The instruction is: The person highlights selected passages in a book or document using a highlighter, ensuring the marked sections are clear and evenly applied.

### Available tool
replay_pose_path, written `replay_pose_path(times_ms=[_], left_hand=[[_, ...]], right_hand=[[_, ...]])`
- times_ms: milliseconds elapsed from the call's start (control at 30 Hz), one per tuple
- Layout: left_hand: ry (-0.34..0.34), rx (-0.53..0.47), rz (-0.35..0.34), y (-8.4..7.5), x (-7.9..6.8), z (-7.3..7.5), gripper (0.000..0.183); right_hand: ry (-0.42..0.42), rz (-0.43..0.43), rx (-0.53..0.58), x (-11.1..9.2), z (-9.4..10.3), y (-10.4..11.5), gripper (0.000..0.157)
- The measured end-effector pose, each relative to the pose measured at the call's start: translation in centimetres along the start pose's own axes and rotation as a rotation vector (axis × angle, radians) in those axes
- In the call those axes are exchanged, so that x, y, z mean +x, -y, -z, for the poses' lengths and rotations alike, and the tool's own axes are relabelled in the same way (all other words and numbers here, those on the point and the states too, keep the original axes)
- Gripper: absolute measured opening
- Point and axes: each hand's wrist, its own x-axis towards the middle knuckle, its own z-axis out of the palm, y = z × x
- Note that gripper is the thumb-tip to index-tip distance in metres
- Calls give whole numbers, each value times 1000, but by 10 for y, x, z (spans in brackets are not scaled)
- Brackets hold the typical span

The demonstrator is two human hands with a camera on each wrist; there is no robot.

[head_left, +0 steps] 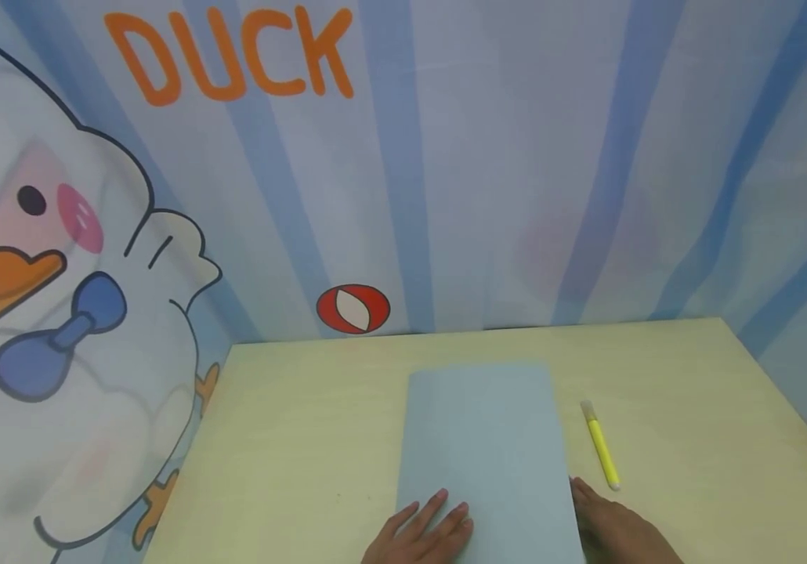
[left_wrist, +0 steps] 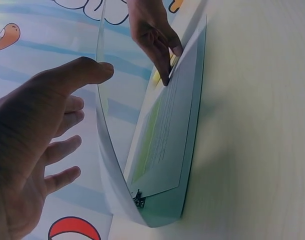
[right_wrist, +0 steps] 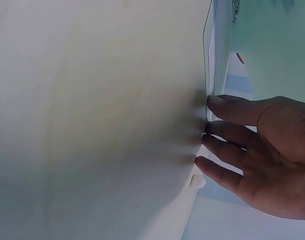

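A pale blue-grey folder point(head_left: 488, 439) lies on the table, its cover partly raised in the left wrist view. Inside are paper sheets point(left_wrist: 167, 130) with a green band and lines of text, near a dark metal clip point(left_wrist: 139, 199). My left hand point(head_left: 425, 533) holds the cover by its near edge, fingers over the outside and thumb on the inner side. My right hand point(right_wrist: 270, 150) reaches in at the folder's right side. Its fairly straight fingers and thumb touch the edge of the sheets; the head view hides some fingertips beneath the cover.
To the right of the folder lies a yellow marker point(head_left: 602, 448) with a pale cap. The cream table point(head_left: 305, 439) ends at a cloth backdrop point(head_left: 488, 172) with stripes and printed ducks, which hangs behind and at both sides.
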Motion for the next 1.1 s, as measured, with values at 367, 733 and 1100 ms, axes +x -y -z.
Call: replay_pose_path(times_ms=[367, 733, 1100], left_hand=[[-289, 62, -4, 14, -13, -11, 65], [-186, 75, 25, 28, -28, 7, 75], [-158, 35, 32, 43, -39, 19, 77]], right_hand=[[15, -13, -46, 1, 7, 24, 44], [97, -85, -38, 3, 12, 23, 115], [63, -80, -33, -2, 14, 27, 119]])
